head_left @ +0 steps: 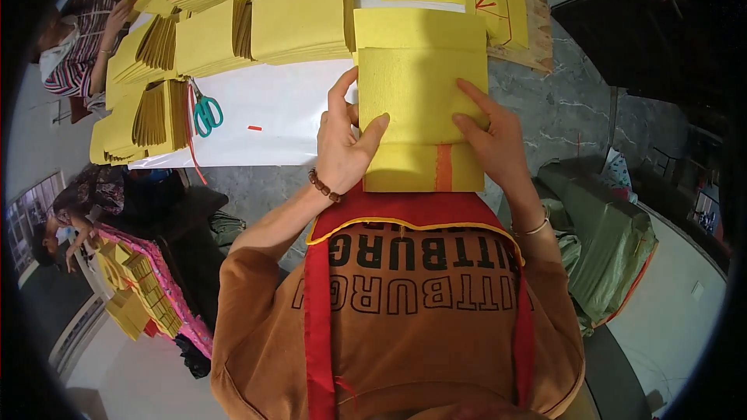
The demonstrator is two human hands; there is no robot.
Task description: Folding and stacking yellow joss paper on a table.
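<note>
A stack of yellow paper sheets (412,93) is held up in front of my apron, over the near edge of the white table. A red-orange strip (443,167) shows on its lower part. My left hand (346,128) grips the stack's left edge, with the thumb on the front and the fingers partly behind. My right hand (490,132) holds the right edge, its thumb and index finger lying on the front face. How many sheets are in the stack I cannot tell.
Several piles of folded yellow paper (302,27) cover the back of the white tabletop (272,109). Teal-handled scissors (207,113) and a red ribbon (193,140) lie at the left. Tied yellow bundles (506,12) sit at the back right. Another person (82,39) works at the far left.
</note>
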